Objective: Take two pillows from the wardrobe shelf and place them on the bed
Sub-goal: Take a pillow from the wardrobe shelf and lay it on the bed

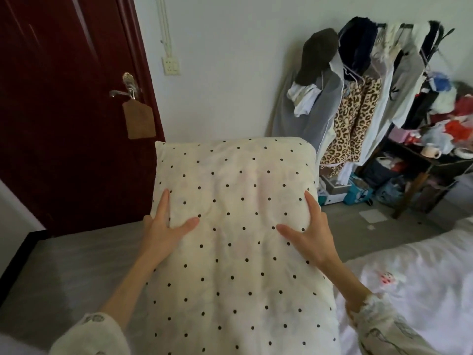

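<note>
One cream pillow (pixel 238 226) with black dots, left hand (pixel 163 226) and right hand (pixel 309 234) grip its sides.

I see a home bedroom, a bed (pixel 422 272) with white bedding at my right, a crowded clothes rack (pixel 371 80) against the wall, a dark red door (pixel 64 111) with a lever handle, grey floor (pixel 64 272), wall socket (pixel 171 65).

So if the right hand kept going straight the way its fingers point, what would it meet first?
Nothing close: the right hand, gripping the polka-dot pillow, points up and away along the pillow's edge. Past it probably comes the white wall, though depth is unclear.
</note>
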